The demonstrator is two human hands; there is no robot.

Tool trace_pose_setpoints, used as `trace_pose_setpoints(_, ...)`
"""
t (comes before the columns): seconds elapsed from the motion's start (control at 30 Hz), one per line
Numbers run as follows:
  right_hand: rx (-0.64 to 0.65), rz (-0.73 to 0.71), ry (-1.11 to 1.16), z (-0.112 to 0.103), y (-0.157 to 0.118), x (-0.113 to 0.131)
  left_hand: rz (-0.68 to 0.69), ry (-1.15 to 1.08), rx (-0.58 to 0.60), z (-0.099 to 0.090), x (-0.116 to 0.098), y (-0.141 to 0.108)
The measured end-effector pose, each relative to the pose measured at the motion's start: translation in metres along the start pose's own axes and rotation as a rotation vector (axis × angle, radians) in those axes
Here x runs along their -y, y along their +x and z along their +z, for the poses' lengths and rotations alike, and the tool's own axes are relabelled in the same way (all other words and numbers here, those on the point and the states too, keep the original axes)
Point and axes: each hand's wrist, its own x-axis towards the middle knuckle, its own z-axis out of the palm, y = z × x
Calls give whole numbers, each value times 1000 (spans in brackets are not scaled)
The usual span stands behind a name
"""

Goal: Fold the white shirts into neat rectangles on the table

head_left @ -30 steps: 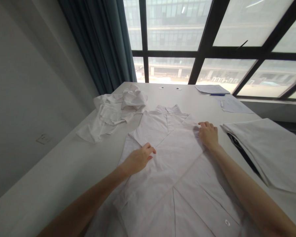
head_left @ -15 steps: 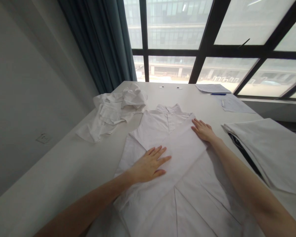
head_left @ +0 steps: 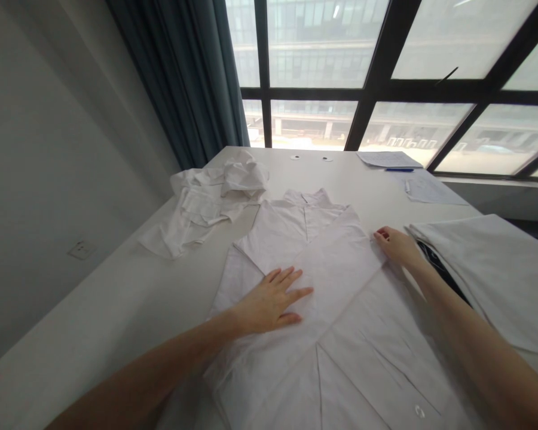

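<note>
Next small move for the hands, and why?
Probably a light outward tug with the right hand to smooth the white garment: that hand is curled at its right edge, a diagonal line crosses the cloth nearby, and the left hand, spread on it, could anchor it.

A crumpled heap of white cloth (head_left: pixel 206 197) lies along the left edge of the white counter (head_left: pixel 130 322). Two small, round white discs with dark spots (head_left: pixel 295 157) sit near the far edge. A printed white paper sheet (head_left: pixel 388 159) occupies the far right corner, a slim blue pen (head_left: pixel 399 170) beside it. Folded white fabric (head_left: pixel 497 269) rests by the right edge; a dark blue curtain (head_left: pixel 183 77) hangs beyond the far left corner.
</note>
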Motion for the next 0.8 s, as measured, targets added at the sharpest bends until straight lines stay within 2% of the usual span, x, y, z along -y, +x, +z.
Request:
trace_pose_setpoints(0.1, 44, -44, 55, -5, -14, -7, -21, 15, -79, -5, 4, 18)
trace_pose_setpoints(0.2, 40, -63, 110, -6, -23, -7, -29, -5, -134, -7, 11, 49)
trace_pose_setpoints(0.33, 13, -85, 218, -8, -32, -3, -101, -19, -133, 1, 21, 94)
trace_pose_setpoints(0.43, -18, -119, 233, -10, -38, -2, -164, 0, -105, 11, 27, 114)
trace_pose_setpoints(0.63, -111, -83, 140, -9, -46, -6, -164, -9, -61, 20, 33, 118)
trace_pose_setpoints(0.8, -48, -87, 9, -6, -37, -9, -168, -46, -44, 16, 32, 118)
